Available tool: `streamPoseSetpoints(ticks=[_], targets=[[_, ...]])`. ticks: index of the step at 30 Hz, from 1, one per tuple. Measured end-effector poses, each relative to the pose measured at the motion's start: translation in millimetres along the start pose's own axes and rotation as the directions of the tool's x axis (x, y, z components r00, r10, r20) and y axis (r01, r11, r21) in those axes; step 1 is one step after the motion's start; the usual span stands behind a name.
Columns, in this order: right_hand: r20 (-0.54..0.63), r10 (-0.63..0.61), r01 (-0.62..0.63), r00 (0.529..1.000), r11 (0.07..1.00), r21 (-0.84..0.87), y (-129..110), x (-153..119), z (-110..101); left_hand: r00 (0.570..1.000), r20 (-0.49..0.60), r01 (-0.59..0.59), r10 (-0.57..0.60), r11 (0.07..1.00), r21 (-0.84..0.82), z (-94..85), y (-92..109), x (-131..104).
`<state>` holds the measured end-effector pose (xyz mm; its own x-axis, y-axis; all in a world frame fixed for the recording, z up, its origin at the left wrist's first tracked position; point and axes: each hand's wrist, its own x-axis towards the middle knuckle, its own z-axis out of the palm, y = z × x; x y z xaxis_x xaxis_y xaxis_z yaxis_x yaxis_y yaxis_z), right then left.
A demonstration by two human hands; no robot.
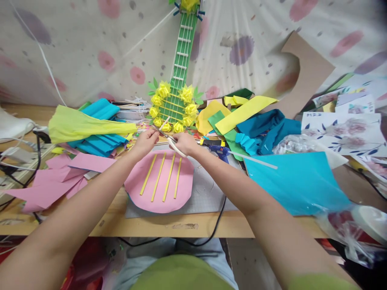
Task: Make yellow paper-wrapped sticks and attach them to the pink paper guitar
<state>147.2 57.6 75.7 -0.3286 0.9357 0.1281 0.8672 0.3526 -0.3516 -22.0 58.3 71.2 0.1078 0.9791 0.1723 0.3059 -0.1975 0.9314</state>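
Note:
My right hand [185,143] grips white-handled scissors [177,148], their blades pointing left toward my left hand [147,141]. The left fingers are pinched together, and a thin pale strip [165,123] sticks out from them by the blades. Just below both hands lies a round pink paper disc [159,183] with several narrow yellow strips [168,177] set side by side on it. Behind the hands, a green paper guitar [178,86] with white strings and yellow paper flowers [187,93] round its body leans upright against the patterned curtain.
Pink paper scraps [57,179] and yellow crepe paper [87,123] lie at left, near a power strip [27,169]. A blue glue gun [220,152] sits right of my right hand. Blue sheets [293,181] cover the right side. A black cord [219,221] hangs over the table's front edge.

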Motion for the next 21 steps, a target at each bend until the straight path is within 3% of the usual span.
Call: streamPoseSetpoints(ticks=[2,5,9,12,21], targets=[[-0.018,0.018,-0.018,1.0,1.0,-0.006,2,0,2,0.99,-0.085,-0.105,0.115,0.987,0.123,1.1,-1,0],[-0.038,0.01,-0.011,0.999,1.0,-0.029,5,-1,5,0.975,-0.1,-0.174,0.197,0.964,0.199,-0.5,-1,-1],[-0.045,-0.043,0.044,0.998,0.999,0.007,9,-7,8,0.981,-0.014,-0.179,0.191,0.941,0.288,-3.5,0,-5],[-0.046,-0.078,0.081,0.996,0.994,0.08,12,-9,11,0.983,0.058,-0.184,0.175,0.948,0.258,-2.8,0,-7],[-0.039,-0.085,0.09,0.996,0.985,0.148,14,-7,13,0.98,0.101,-0.188,0.173,0.968,0.167,0.5,12,-10]])
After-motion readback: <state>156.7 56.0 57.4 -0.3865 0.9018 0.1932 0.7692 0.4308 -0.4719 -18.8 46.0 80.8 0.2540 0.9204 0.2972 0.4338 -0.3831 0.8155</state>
